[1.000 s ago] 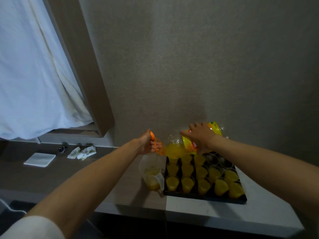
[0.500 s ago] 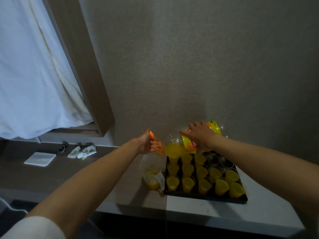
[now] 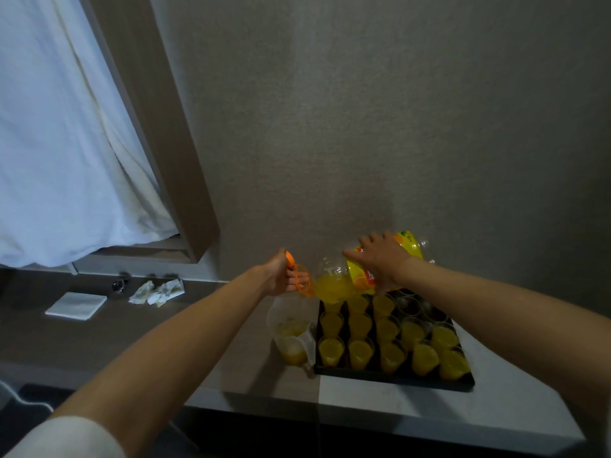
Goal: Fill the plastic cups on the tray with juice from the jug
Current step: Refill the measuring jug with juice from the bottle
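Observation:
My left hand [image 3: 279,276] grips the orange handle [image 3: 302,280] of a big clear juice bottle [image 3: 334,285] with a yellow label. My right hand [image 3: 383,256] holds the bottle's body from above. The bottle lies tilted, its neck end low to the left, above the back left corner of the black tray [image 3: 393,378]. Several plastic cups [image 3: 360,350] on the tray hold orange juice. A few cups at the back right [image 3: 408,304] look empty. A translucent jug [image 3: 291,338] with a little juice stands on the counter, touching the tray's left side.
On the dark counter to the left lie a white napkin [image 3: 76,305], crumpled tissues [image 3: 157,289] and a wristwatch [image 3: 118,285]. A white curtain [image 3: 59,143] hangs at the left, and a grey wall stands close behind the tray. The counter's front edge runs just below the tray.
Both hands keep the tilted bottle in nearly the same place above the tray's back left corner. The jug and cups have not moved.

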A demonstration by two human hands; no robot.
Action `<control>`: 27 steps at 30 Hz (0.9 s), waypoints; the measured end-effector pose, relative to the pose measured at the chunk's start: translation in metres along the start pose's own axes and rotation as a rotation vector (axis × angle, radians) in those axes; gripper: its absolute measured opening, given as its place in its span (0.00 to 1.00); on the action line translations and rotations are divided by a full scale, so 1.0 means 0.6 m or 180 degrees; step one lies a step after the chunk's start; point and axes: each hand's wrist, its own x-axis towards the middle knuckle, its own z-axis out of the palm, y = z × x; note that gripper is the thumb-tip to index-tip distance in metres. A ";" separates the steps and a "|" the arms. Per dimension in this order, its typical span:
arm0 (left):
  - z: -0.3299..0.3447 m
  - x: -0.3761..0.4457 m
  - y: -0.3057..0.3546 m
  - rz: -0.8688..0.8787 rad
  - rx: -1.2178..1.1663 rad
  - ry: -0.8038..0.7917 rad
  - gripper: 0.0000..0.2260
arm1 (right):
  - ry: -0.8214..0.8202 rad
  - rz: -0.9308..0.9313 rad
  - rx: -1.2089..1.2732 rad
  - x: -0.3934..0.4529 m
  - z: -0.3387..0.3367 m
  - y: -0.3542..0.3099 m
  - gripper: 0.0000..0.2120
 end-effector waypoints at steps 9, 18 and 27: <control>-0.003 0.003 -0.003 -0.0034 -0.0009 0.0000 0.12 | -0.0001 -0.0034 -0.0015 0.003 0.000 -0.005 0.61; -0.006 0.004 -0.002 -0.0047 -0.0013 -0.0015 0.12 | -0.0010 -0.0013 -0.0042 0.006 -0.002 -0.007 0.61; -0.007 0.003 -0.006 -0.0020 -0.0002 0.0020 0.11 | 0.0018 -0.0015 -0.0038 0.006 -0.004 -0.012 0.62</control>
